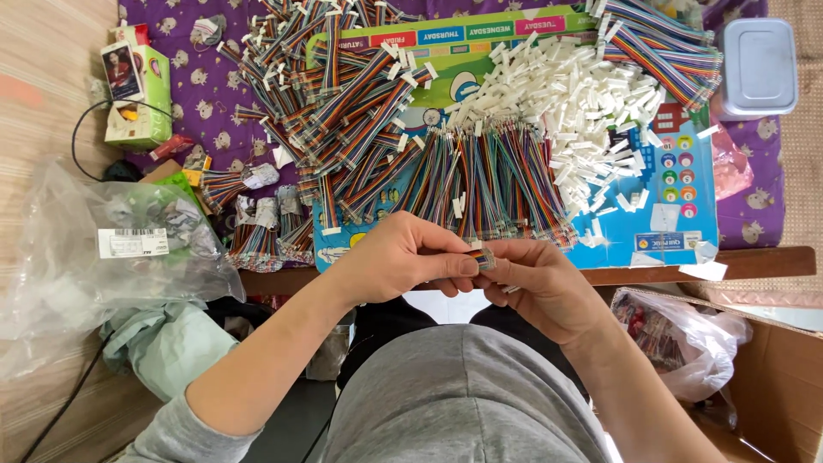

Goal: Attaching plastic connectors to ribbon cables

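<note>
Left hand [403, 257] and right hand [540, 287]: fingers pinched on one ribbon cable [482, 257] above lap | Done: plugged cables [343, 94] heaped on desk [754, 257] | Left: bare cables [489, 176], white plugs [566, 94], many

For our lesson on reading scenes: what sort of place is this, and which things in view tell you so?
Probably a home workspace for hand assembly: heaps of rainbow ribbon cables and white plastic connectors on a low table covered by a purple patterned cloth, and a cardboard box beside it.
</note>
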